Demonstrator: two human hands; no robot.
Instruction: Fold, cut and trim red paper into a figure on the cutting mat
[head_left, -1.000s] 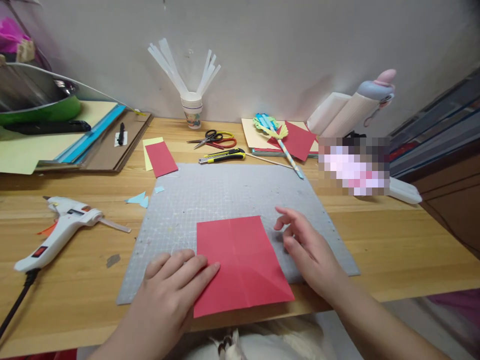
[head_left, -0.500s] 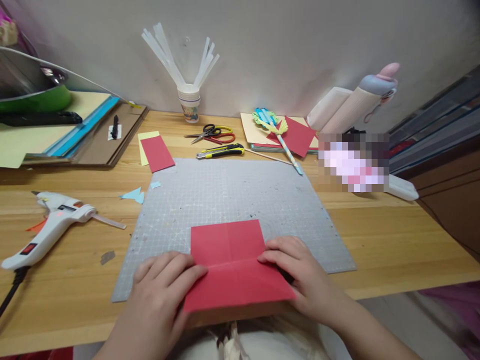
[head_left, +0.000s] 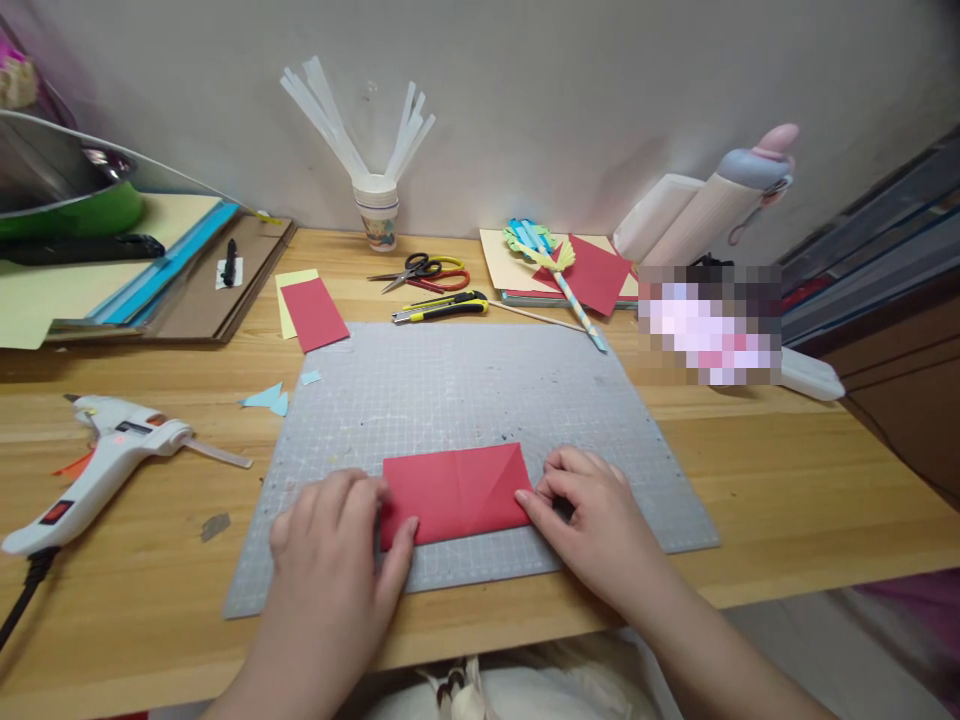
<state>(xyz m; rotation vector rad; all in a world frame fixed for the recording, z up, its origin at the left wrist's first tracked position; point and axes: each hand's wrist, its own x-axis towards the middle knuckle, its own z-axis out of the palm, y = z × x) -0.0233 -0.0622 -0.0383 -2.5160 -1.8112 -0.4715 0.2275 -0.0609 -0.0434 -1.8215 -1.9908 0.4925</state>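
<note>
A sheet of red paper (head_left: 456, 492), folded over into a long rectangle, lies on the grey cutting mat (head_left: 465, 385). A vertical crease crosses its middle, and slanting creases mark its right part. My left hand (head_left: 334, 530) grips the left end, the thumb on the lower left part and the fingers at the left edge. At the right edge, my right hand (head_left: 589, 515) pinches the paper with its thumb on top and the fingers curled. Part of the left fingertips is blurred.
A hot glue gun (head_left: 112, 450) lies at the left near blue paper scraps (head_left: 266, 398). Behind the mat are scissors (head_left: 412, 270), a box cutter (head_left: 442, 307) and a paper cup (head_left: 377, 215) holding white glue sticks. A striped paper flower (head_left: 574, 290) overlaps the mat's far right corner.
The near half of the red paper has been folded up over the far half. Both hands have moved a little away from me with it, and the paper now lies flat on the mat.
</note>
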